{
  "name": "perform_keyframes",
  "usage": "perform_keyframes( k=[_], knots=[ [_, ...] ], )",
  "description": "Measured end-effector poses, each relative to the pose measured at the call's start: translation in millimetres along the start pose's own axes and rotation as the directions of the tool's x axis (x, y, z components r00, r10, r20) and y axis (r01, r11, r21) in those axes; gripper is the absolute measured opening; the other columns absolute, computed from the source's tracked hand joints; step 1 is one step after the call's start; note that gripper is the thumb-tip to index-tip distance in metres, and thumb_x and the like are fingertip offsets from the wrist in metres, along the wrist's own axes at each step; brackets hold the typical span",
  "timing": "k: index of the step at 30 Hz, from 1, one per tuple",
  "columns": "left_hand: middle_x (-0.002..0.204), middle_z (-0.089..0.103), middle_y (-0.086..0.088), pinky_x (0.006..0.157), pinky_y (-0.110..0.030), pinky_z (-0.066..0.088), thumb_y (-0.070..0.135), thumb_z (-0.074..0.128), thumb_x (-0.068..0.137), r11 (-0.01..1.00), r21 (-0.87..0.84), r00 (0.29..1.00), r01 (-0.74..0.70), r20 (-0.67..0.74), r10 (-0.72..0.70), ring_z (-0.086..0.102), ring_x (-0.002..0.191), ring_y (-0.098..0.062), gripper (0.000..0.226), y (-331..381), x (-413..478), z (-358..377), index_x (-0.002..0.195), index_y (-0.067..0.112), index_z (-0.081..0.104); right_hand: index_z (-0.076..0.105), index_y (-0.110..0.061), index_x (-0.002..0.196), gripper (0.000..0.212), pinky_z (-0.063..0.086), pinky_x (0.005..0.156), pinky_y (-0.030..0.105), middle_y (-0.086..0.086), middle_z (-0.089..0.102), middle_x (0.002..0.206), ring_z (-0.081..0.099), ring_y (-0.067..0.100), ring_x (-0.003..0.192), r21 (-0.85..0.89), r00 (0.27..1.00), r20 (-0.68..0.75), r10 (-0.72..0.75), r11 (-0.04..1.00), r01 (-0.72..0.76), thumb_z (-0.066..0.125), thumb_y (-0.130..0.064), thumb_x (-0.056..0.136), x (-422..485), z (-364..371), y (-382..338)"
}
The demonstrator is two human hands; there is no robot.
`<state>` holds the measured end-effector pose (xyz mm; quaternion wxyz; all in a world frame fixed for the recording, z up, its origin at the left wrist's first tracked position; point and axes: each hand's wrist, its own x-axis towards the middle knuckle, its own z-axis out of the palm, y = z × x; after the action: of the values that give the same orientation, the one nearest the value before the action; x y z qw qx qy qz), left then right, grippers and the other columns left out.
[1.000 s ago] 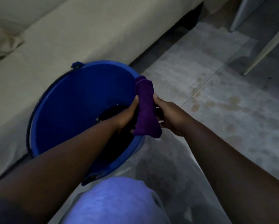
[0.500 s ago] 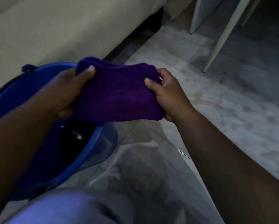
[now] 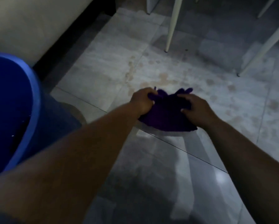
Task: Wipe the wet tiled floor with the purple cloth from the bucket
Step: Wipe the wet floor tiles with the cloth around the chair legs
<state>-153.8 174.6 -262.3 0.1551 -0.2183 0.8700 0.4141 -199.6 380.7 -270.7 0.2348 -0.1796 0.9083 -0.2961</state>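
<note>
The purple cloth lies bunched on the pale tiled floor in the middle of the view. My left hand grips its left edge in a closed fist. On the cloth's right side rests my right hand, fingers curled into the fabric. Brownish wet spots dot the tiles just beyond the cloth. The blue bucket stands at the left edge, partly cut off, with dark water inside.
A beige sofa with a dark base runs along the upper left. White chair legs stand on the floor at the top, and another slanted leg at the upper right. Shiny wet tiles reflect light near my arms.
Both hands carried the cloth away from over the bucket, forward and down onto the floor. The cloth went from spread flat between my hands to bunched on the tiles.
</note>
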Motion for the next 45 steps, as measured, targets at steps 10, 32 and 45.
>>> perform_keyframes(
  k=[10, 32, 45],
  knots=[
    [0.126, 0.058, -0.014, 0.088, -0.042, 0.052, 0.017, 0.054, 0.093, 0.958, -0.017, 0.881, 0.285, -0.389, -0.269, 0.058, 0.111, -0.032, 0.029, -99, -4, 97, 0.121, 0.012, 0.059, 0.069, -0.013, 0.111, 0.037, 0.051, 0.075, 0.041, 0.013, 0.067, 0.108, 0.059, 0.033, 0.097, -0.647, 0.963, -0.049, -0.266, 0.743, 0.173, 0.071, -0.034, 0.08, -30, 44, 86],
    [0.168, 0.009, -0.011, 0.123, -0.059, 0.01, 0.059, 0.021, 0.097, 0.771, 0.627, 0.937, 0.11, -0.324, 0.13, 0.007, 0.155, -0.03, 0.073, -163, 15, 97, 0.158, 0.02, 0.016, 0.009, -0.026, 0.157, 0.083, -0.001, 0.121, 0.057, 0.007, 0.001, 0.167, -0.004, 0.035, 0.152, -0.613, 0.948, 0.095, -0.305, 0.732, 0.297, 0.007, -0.074, 0.09, 173, 80, 67],
    [0.163, 0.02, -0.022, 0.124, -0.053, 0.015, 0.055, 0.025, 0.099, 0.876, 0.44, 0.78, 0.196, -0.612, 0.133, 0.015, 0.154, -0.033, 0.079, -177, 18, 92, 0.152, -0.004, 0.028, 0.028, -0.03, 0.153, 0.07, 0.014, 0.118, 0.062, 0.004, 0.021, 0.163, 0.012, 0.035, 0.151, -0.546, 0.692, 0.425, -0.583, 0.444, 0.71, 0.027, -0.066, 0.092, 120, 116, 71]
  ],
)
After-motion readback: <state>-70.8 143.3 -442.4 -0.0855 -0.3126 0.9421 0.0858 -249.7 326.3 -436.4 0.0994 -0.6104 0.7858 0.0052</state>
